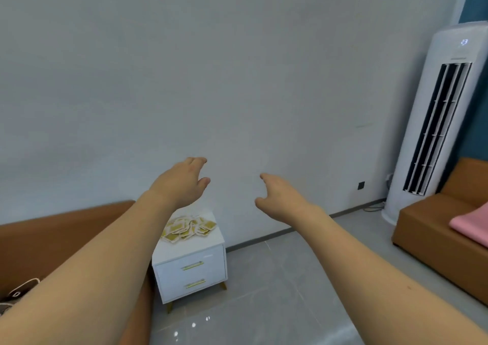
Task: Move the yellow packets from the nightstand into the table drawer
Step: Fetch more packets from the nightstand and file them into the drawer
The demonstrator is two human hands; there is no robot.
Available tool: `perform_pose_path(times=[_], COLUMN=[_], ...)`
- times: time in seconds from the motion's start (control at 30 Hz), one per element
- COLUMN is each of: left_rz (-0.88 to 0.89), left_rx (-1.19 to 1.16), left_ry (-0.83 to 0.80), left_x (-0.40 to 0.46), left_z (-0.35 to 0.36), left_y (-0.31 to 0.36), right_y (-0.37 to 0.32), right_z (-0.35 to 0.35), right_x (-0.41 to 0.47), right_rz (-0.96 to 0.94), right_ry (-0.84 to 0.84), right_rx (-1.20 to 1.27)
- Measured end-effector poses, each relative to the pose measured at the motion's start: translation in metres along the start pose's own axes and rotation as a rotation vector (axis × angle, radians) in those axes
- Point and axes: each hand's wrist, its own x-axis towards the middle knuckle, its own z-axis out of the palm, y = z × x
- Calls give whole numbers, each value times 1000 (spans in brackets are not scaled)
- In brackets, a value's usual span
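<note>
Head: yellow packets heaped, axes mixed

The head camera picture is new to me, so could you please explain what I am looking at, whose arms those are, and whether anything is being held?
There is no machine here. A person wears a wide-angle camera on the head, so the one picture looks forward and down along their own bare arms. The left hand and the right hand both reach out in front of a plain wall, fingers relaxed, holding nothing. Below them stands a white nightstand with two drawers, both shut. On its top lies a loose heap of yellow packets, not yet touched. To the right you see a tall white air conditioner and a brown sofa with a pink cloth on it. The floor is grey tile.
</note>
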Motion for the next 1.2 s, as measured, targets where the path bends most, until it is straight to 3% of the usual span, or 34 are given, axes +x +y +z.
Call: perform_pose_path(times=[0.27,0.53,0.83,1.0,1.2], left_rz=[-20,28,-95,-138,-160], left_rx=[-63,-48,-52,-111,-165], left_ry=[-51,-281,-486,-716,-939], left_x=[151,288,445,511,554], left_z=[25,128,211,314,517], left_y=[-162,-256,-402,-487,-579], right_y=[-81,-64,-68,-55,3], right_z=[68,157,276,369,529], right_x=[184,361,576,676,783], right_rz=[10,137,173,271,407], right_ry=[-7,-92,-244,-328,-417], right_rx=[22,36,121,113,119])
